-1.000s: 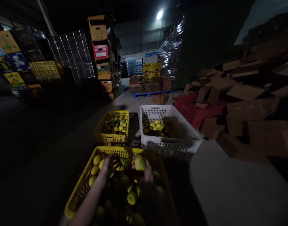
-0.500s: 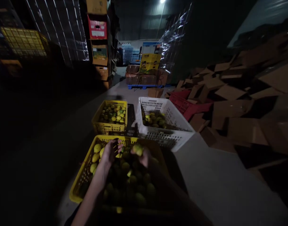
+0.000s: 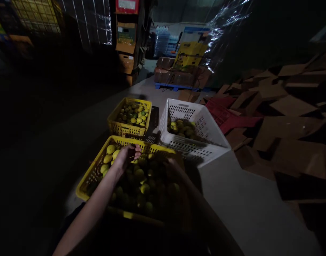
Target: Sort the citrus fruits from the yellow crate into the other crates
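Fruit (image 3: 140, 177), yellow and green and round like lemons or limes, fills the near yellow crate (image 3: 88, 182) that stands on the floor right in front of the person, low enough for both arms to reach down into it. The left hand (image 3: 127, 156) rests on the heap at the crate's far left, fingers curled loosely over a pale yellow piece; whether the grip has closed on it or only touches it cannot be told. The right hand (image 3: 171, 166) lies deep in shadow at the far right of the same heap, among the fruit, and its grip is too dark to read. Both hands sit at the far rim, so the fruit nearest them is directly under the fingers, with the bulk of the load between the hands and the body.

Beyond that rim, just apart, stand two more crates side by side: a smaller yellow crate (image 3: 117, 125) on the left, well filled, and a white crate (image 3: 202, 122) on the right, holding only a shallow layer. Their open tops face the person, probably for easy reach. Farther off lie a red crate (image 3: 218, 112), flattened cardboard (image 3: 285, 117) piled on the right, and stacked boxes (image 3: 125, 35).
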Demonstrator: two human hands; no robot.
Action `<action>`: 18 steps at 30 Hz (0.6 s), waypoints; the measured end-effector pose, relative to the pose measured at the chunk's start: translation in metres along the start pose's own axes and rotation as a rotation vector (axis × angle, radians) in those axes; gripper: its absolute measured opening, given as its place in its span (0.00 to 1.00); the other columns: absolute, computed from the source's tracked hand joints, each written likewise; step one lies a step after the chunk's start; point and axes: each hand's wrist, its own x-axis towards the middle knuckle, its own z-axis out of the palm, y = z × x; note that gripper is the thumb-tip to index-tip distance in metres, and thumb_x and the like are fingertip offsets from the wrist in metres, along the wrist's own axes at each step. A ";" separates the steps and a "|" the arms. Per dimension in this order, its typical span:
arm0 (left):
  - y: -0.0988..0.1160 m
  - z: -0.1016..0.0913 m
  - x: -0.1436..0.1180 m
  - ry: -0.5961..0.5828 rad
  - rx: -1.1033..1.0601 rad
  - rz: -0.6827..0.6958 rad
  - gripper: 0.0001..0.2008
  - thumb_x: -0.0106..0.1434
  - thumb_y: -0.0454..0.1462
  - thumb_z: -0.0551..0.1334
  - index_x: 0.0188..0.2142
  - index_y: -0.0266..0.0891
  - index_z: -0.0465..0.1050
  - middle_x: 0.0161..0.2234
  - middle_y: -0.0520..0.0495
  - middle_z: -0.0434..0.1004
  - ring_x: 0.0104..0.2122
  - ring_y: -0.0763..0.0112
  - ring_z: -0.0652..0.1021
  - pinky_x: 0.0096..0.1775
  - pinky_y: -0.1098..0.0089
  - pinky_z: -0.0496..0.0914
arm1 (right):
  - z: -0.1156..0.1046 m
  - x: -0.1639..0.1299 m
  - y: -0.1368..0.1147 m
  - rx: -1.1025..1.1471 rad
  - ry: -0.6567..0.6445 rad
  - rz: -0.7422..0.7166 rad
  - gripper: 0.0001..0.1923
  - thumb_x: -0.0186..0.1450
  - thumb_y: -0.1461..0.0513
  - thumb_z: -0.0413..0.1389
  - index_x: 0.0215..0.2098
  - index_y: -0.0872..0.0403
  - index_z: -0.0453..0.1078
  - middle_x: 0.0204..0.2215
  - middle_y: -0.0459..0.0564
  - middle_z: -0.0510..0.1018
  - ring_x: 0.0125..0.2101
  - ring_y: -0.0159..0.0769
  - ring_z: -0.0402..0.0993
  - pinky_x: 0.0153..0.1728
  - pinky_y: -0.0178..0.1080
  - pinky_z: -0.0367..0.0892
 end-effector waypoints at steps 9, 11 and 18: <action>0.007 -0.016 0.015 0.116 0.247 0.102 0.08 0.56 0.33 0.56 0.29 0.36 0.75 0.27 0.44 0.79 0.29 0.67 0.79 0.32 0.72 0.70 | 0.024 0.006 0.030 -0.368 -0.126 0.078 0.04 0.56 0.70 0.59 0.26 0.55 0.70 0.32 0.55 0.77 0.45 0.49 0.72 0.46 0.43 0.64; 0.011 -0.018 0.015 0.122 0.349 0.125 0.09 0.57 0.34 0.56 0.29 0.36 0.75 0.28 0.43 0.79 0.30 0.66 0.79 0.33 0.72 0.70 | 0.020 0.006 0.033 -0.430 -0.145 0.100 0.04 0.54 0.69 0.60 0.28 0.56 0.71 0.34 0.57 0.77 0.46 0.50 0.72 0.45 0.44 0.65; 0.008 -0.030 0.023 0.095 0.852 0.312 0.10 0.60 0.36 0.56 0.32 0.38 0.77 0.33 0.45 0.81 0.37 0.63 0.78 0.41 0.69 0.70 | 0.014 -0.005 0.041 -0.437 -0.123 0.146 0.08 0.54 0.72 0.58 0.25 0.54 0.68 0.26 0.54 0.73 0.40 0.50 0.75 0.40 0.45 0.65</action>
